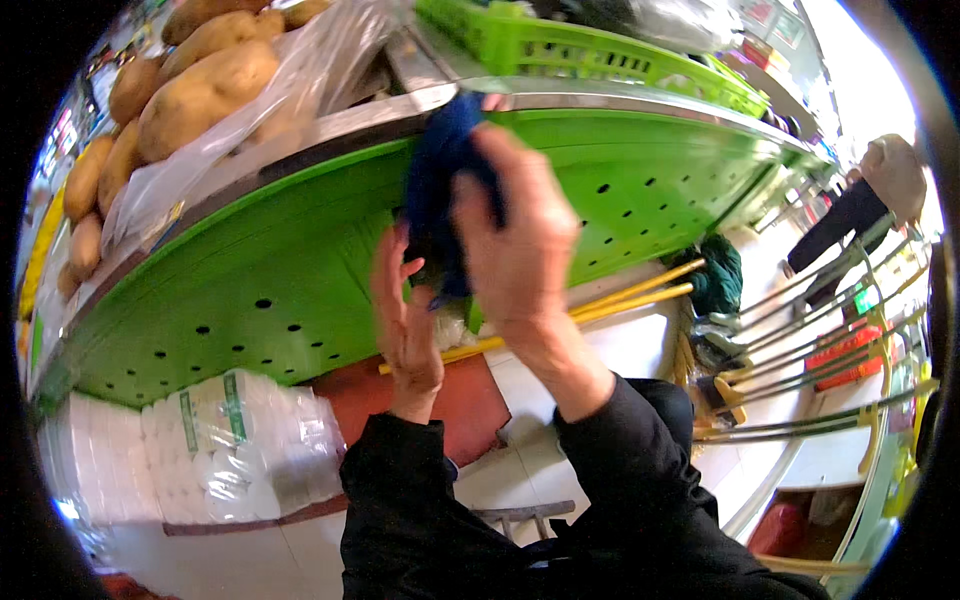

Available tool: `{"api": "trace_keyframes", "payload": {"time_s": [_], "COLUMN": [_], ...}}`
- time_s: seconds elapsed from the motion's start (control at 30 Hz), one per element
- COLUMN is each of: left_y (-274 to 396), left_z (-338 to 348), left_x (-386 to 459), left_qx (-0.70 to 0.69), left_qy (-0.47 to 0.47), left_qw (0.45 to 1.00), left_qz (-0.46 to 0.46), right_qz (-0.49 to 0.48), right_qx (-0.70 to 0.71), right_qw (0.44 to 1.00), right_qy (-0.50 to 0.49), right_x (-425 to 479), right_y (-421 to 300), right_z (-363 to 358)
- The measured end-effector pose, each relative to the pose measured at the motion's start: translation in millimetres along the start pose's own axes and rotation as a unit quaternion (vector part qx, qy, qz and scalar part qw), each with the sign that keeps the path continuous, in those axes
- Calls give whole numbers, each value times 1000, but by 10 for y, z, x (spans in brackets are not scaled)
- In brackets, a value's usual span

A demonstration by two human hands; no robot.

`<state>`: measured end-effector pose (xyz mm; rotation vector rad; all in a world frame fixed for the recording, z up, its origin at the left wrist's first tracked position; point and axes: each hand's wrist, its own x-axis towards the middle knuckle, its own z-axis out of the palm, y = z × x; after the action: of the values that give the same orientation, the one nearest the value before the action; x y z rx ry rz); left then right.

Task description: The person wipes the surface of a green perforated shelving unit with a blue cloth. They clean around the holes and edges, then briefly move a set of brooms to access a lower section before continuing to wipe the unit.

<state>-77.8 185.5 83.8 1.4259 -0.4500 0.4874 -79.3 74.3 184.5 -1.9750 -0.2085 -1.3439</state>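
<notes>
A dark blue cloth [442,180] hangs down before the green perforated panel [300,262] of a shelf, its upper end at the metal edge [555,100]. My right hand [521,232] grips the cloth from the right, thumb and fingers bent around it; motion blurs the hand. Just left of the cloth's lower part is my left hand [409,322], upright with its fingers raised and parted. Whether its fingertips touch the cloth is hard to tell.
Potatoes [210,90] in clear plastic lie upper left, a green crate [585,49] at the top. Below are wrapped white rolls [232,450], a red mat [420,397] and yellow poles [637,300]. Long-handled tools [810,360] and a person [862,202] are at right.
</notes>
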Motion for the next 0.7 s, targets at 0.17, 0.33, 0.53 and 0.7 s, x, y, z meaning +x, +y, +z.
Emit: {"api": "trace_keyframes", "payload": {"time_s": [0.17,0.33,0.53,0.7], "left_y": [-40,-183,-353,-149], "left_z": [62,47,283,298], "left_x": [-120,-362,-693,-831], "left_qx": [-124,-318,-439,-296], "left_qy": [17,-55,-119,-61], "left_qw": [987,874,755,820], "left_qz": [-98,-364,-472,-486], "right_qz": [166,173,106,211], "right_qx": [-2,9,-30,-61], "right_qw": [957,972,969,961], "right_qy": [-239,-161,-223,-169], "right_x": [-363,-875,-1396,-1570], "right_y": [337,361,409,371], "right_z": [-128,-395,-845,-1798]}}
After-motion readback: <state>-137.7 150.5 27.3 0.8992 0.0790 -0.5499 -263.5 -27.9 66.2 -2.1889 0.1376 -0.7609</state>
